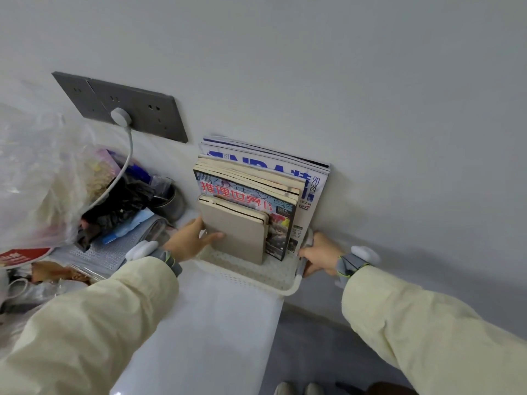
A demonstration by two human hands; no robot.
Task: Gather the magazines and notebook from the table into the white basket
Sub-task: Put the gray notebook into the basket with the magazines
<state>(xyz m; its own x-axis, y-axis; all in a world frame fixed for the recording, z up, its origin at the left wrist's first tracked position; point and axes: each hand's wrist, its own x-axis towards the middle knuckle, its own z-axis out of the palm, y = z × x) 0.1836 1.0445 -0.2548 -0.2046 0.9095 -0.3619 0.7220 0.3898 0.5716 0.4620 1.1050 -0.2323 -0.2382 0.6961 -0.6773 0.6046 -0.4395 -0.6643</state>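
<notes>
The white perforated basket (pixel 262 276) sits on the white table's far right corner against the wall. Several magazines (pixel 251 183) stand upright in it, the largest white one (pixel 309 178) at the back by the wall. In front of them stands a beige notebook (pixel 238 228). My left hand (pixel 189 239) grips the notebook's left edge, thumb across its cover. My right hand (pixel 318 253) grips the basket's right end, fingers curled round its rim.
Left of the basket lie a clear plastic bag (pixel 42 178) of items, black and blue packets (pixel 125 206), and a metal cup (pixel 171 201). A grey socket panel (pixel 119 105) with a white plug and cable is on the wall. The table edge (pixel 278 323) drops to the floor at right.
</notes>
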